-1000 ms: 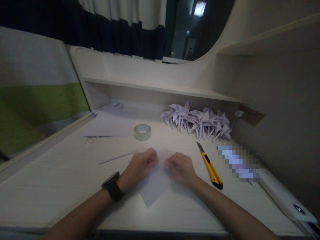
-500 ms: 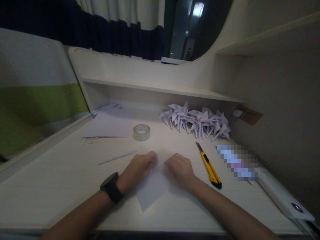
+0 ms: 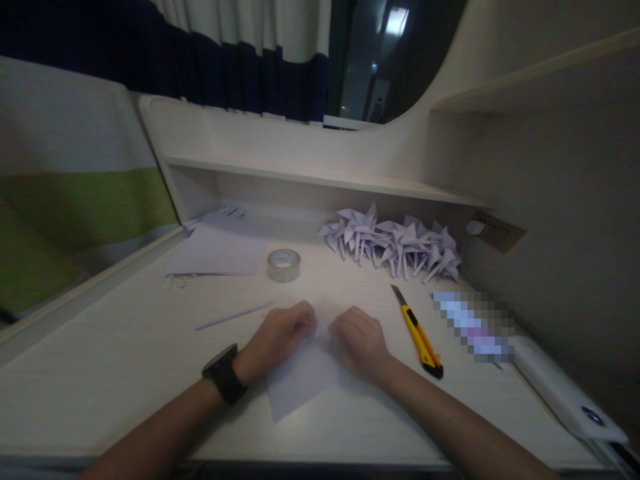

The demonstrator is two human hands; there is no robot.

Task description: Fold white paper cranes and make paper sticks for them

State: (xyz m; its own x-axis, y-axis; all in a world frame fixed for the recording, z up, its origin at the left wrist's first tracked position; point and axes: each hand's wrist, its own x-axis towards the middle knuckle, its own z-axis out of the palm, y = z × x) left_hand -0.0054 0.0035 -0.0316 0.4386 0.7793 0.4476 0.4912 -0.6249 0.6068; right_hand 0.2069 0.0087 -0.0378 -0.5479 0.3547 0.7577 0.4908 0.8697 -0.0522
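A sheet of white paper (image 3: 301, 381) is held at its far part between my two hands, just above the desk. My left hand (image 3: 294, 325), with a black watch on its wrist, is closed on the paper's left side. Curled around the right side is my right hand (image 3: 357, 337), its fingertips hidden beneath it. The paper's far edge is blurred between the hands. A thin rolled paper stick (image 3: 234, 315) lies left of my left hand. Right of my right hand rests a yellow utility knife (image 3: 420, 337), its blade out and pointing away.
A roll of clear tape (image 3: 283, 266) stands beyond my hands. Stacked paper sheets (image 3: 220, 247) lie at the back left. Several paper pinwheels (image 3: 400, 240) are heaped at the back right, under a shelf (image 3: 320, 176). A white device (image 3: 565, 387) lies along the right wall.
The paper's near corner has swung slightly to the left. Both hands stay in nearly the same place, still closed on the sheet.
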